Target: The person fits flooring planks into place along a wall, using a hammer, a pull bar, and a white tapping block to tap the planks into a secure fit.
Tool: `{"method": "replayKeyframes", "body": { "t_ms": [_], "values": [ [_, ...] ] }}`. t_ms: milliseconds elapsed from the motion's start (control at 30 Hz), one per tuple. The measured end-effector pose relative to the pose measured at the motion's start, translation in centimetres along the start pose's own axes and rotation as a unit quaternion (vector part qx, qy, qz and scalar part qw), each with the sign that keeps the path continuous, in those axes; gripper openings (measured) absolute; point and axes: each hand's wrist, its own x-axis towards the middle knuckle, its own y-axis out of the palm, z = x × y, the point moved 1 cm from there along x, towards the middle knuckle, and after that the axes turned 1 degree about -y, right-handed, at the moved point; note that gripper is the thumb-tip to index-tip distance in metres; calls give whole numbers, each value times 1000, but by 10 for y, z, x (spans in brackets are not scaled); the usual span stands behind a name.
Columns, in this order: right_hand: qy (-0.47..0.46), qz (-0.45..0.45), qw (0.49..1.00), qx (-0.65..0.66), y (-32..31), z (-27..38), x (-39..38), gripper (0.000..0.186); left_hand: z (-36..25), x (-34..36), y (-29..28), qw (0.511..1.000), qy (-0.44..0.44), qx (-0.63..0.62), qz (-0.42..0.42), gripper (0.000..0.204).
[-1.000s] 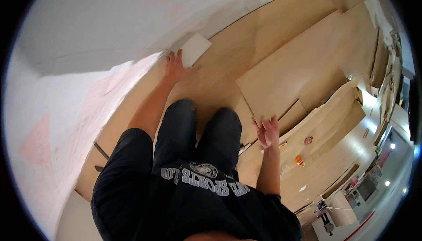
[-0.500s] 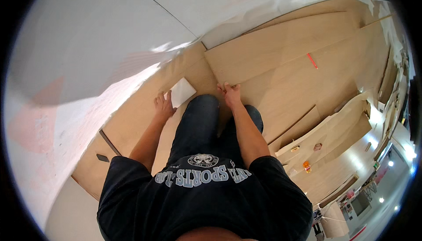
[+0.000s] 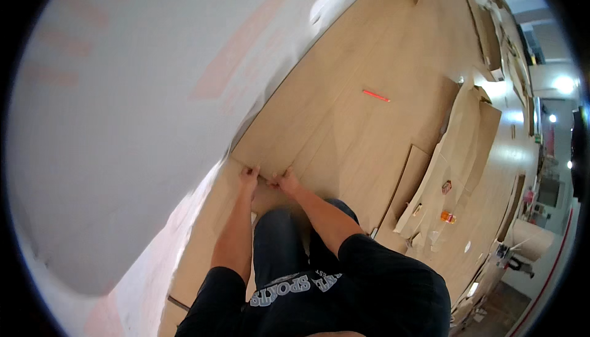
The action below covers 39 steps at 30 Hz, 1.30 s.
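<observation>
I kneel on tan wood-look floor planks, both arms stretched forward. Just ahead of my knees, my left hand has its fingers curled over the short end of a plank, near the wall side. Close beside it, my right hand grips the same end with bent fingers. Under the hands the plank's edge is partly hidden. A sliver of a white block shows between my left forearm and my knee.
A white sheet with pale red print hangs along the left. On the planks lie a red pencil, torn cardboard and a small orange item. Farther right, a brown roll stands near some clutter.
My left hand has left the white block and come to the plank's end beside my right hand. The view has swung round, and the white sheet fills more of the left side.
</observation>
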Motion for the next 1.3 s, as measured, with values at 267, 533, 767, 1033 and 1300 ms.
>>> {"method": "replayKeyframes", "body": {
  "t_ms": [267,533,767,1033,1300],
  "values": [
    [37,-51,998,26,6,17,-1,42,6,17,-2,999,13,-7,33,37],
    [69,-48,996,8,10,50,-22,35,14,30,2,998,29,-16,46,39],
    [114,-99,988,-16,-37,57,-56,50,33,11,33,984,50,155,65,38],
    [139,-32,896,-421,-114,56,-99,61,73,-39,53,968,128,145,160,34],
    [-12,136,768,-626,-94,65,-120,49,-98,-155,-53,948,308,79,16,24]
  ]
}}
